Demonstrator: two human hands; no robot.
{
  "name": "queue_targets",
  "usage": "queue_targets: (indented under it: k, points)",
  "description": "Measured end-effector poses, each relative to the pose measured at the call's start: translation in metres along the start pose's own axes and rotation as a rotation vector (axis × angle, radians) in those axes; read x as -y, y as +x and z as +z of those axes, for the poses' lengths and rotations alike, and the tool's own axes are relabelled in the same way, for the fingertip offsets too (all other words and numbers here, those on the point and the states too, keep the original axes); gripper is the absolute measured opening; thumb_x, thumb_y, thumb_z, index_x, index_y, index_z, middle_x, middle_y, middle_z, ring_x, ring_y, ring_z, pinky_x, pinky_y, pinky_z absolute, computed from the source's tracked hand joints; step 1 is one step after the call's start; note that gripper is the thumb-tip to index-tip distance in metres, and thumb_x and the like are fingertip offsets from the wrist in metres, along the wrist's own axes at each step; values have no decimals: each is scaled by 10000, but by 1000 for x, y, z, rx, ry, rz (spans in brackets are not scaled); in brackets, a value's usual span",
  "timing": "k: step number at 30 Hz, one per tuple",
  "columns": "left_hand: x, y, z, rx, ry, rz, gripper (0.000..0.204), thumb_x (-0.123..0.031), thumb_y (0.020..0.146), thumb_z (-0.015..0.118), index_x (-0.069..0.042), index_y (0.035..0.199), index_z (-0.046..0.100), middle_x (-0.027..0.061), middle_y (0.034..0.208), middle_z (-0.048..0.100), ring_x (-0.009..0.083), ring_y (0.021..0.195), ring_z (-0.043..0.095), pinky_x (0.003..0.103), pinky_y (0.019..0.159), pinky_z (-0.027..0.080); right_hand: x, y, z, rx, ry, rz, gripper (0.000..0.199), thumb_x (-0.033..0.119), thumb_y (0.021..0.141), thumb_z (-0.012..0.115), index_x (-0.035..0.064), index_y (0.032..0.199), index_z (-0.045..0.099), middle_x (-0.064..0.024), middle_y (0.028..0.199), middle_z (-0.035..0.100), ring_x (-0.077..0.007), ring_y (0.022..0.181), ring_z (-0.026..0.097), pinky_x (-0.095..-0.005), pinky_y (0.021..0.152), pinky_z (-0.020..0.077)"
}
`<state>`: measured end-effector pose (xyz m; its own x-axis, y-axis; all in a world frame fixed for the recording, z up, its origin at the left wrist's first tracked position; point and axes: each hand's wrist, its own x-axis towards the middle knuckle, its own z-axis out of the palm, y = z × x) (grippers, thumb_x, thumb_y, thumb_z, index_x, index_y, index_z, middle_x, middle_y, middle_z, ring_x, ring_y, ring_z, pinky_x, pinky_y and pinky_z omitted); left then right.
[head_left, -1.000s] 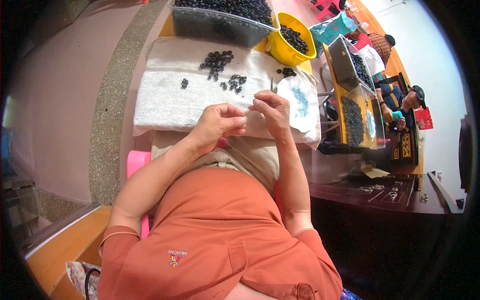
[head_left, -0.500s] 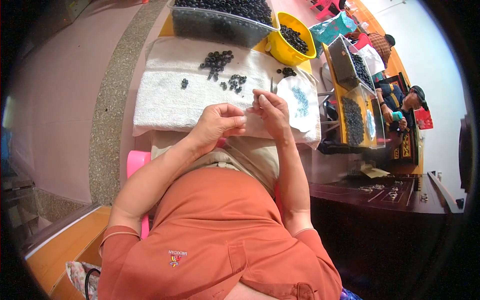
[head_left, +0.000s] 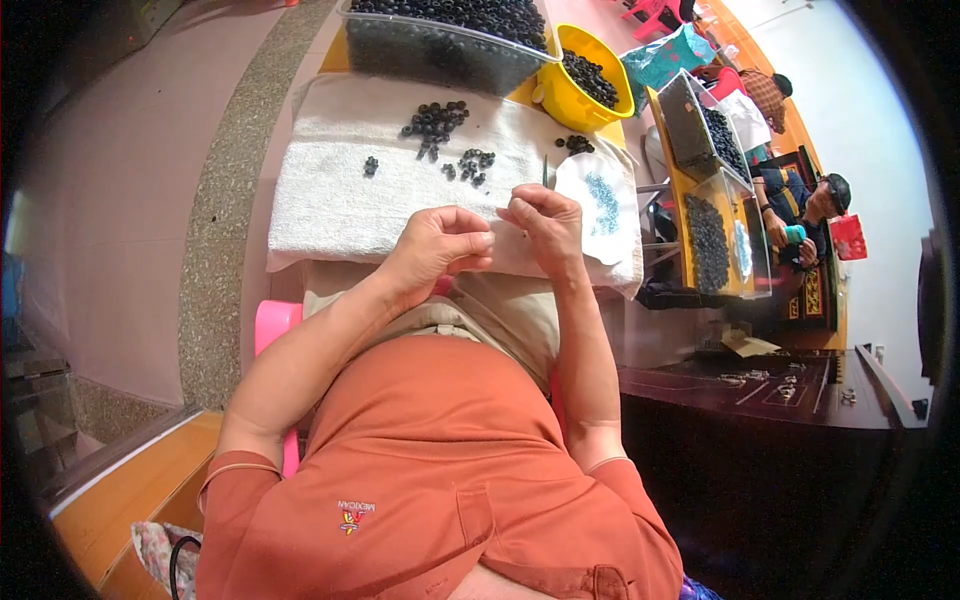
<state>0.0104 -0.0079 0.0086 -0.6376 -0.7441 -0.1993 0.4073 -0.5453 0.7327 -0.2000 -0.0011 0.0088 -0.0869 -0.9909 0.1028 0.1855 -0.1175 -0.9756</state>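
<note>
My left hand (head_left: 440, 248) hangs over the near part of a white towel (head_left: 330, 200), thumb and fingertips pinched together. Just to its right, my right hand (head_left: 550, 232) is closed in a pinch too, its fingertips facing the left hand's. Whatever lies in either pinch is too small to make out. Beyond the hands, small black ring-shaped pieces lie on the towel in a larger cluster (head_left: 436, 122), a smaller cluster (head_left: 472, 165) and a little group (head_left: 371, 166). Right of my right hand, tiny blue bits (head_left: 602, 200) lie on a white sheet (head_left: 575, 185); a thin dark tool (head_left: 545, 170) lies at its left edge.
At the far edge stands a clear bin (head_left: 440, 65) of black pieces, beside a yellow basket (head_left: 612, 112) holding more. A few black pieces (head_left: 575, 145) lie near the basket. To the right, another table holds clear bins (head_left: 757, 280); a co-worker (head_left: 800, 200) sits behind them.
My right hand's fingers have curled in and dipped slightly toward me. My left hand keeps its place, and the black pieces lie as before.
</note>
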Motion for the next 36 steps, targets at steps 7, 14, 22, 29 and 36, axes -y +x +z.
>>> queue_targets:
  k: [7, 14, 22, 29, 36]
  points:
    - [-1, 0, -2, -6, 4, -2, 131, -70, 880, 696, -13, 979, 632, 54, 886, 659, 136, 768, 664, 282, 729, 588, 12, -1, 8, 11, -121, 95, 88, -54, 808, 720, -24, 887, 694, -42, 905, 660, -121, 842, 643, -259, 779, 567]
    - [-2, 1, -1, -16, 33, 11, 148, -66, 872, 703, -10, 989, 634, 60, 899, 663, 141, 766, 668, 278, 720, 589, 11, -2, 3, 4, -90, 150, 126, -39, 801, 736, -15, 918, 695, -56, 871, 687, -137, 806, 671, -258, 731, 566]
    - [1, 1, -3, -6, 42, 22, 146, -64, 873, 705, -10, 990, 638, 58, 895, 663, 137, 770, 669, 273, 718, 593, 7, -6, 2, 23, 23, 179, 140, -13, 830, 725, -23, 965, 689, -77, 865, 704, -177, 777, 701, -303, 722, 590]
    - [0, 2, -3, -11, 60, 35, 137, -67, 883, 695, -10, 993, 638, 44, 896, 660, 124, 767, 663, 272, 721, 594, 7, -8, 7, 127, -97, 105, 127, 1, 835, 725, -19, 958, 700, -52, 887, 692, -112, 782, 644, -254, 744, 550]
    - [0, 3, -3, 6, 136, 81, 123, -49, 869, 700, -11, 962, 629, 35, 893, 650, 110, 778, 651, 258, 711, 582, 11, -9, 4, 232, -10, 292, 141, 37, 820, 756, -11, 936, 692, -48, 863, 695, -104, 778, 645, -240, 720, 545]
